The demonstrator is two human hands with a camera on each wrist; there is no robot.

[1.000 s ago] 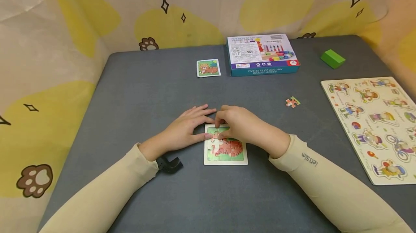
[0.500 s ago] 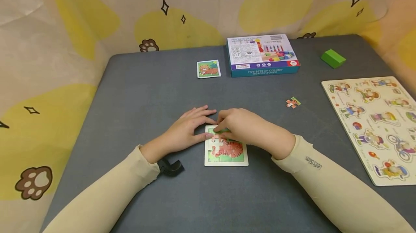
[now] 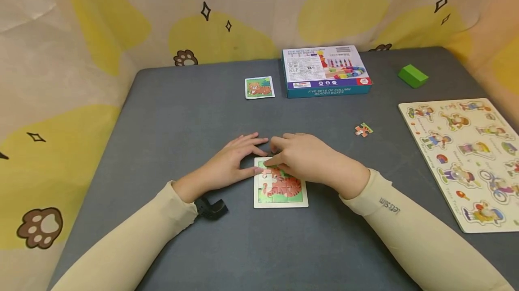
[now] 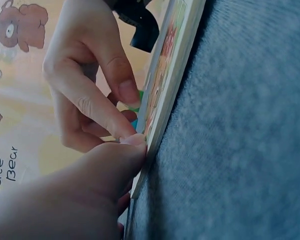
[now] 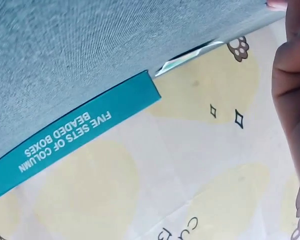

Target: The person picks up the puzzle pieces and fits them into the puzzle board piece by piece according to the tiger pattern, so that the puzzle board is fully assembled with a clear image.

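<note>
A small jigsaw puzzle in a white frame (image 3: 281,205) lies flat on the grey table, with a red-orange animal on green ground. A pale patch shows at its left side. My left hand (image 3: 232,162) lies with fingers spread beside the frame's upper left corner, its thumb touching the left edge. Over the upper part of the puzzle is my right hand (image 3: 306,156), its index finger pressing near the top left corner. In the left wrist view the right thumb (image 4: 127,91) stands apart from that index finger, and nothing shows between them. The right hand covers the puzzle's upper right.
Loose puzzle pieces (image 3: 363,129) lie to the right. Farther back are a small tiger picture card (image 3: 259,88), a box labelled beaded boxes (image 3: 327,72) and a green block (image 3: 413,76). A large picture board (image 3: 462,165) lies at the right edge.
My right hand's thumb and index finger have moved apart over the puzzle, and the index finger now presses near its top left corner. The left hand has stayed in place.
</note>
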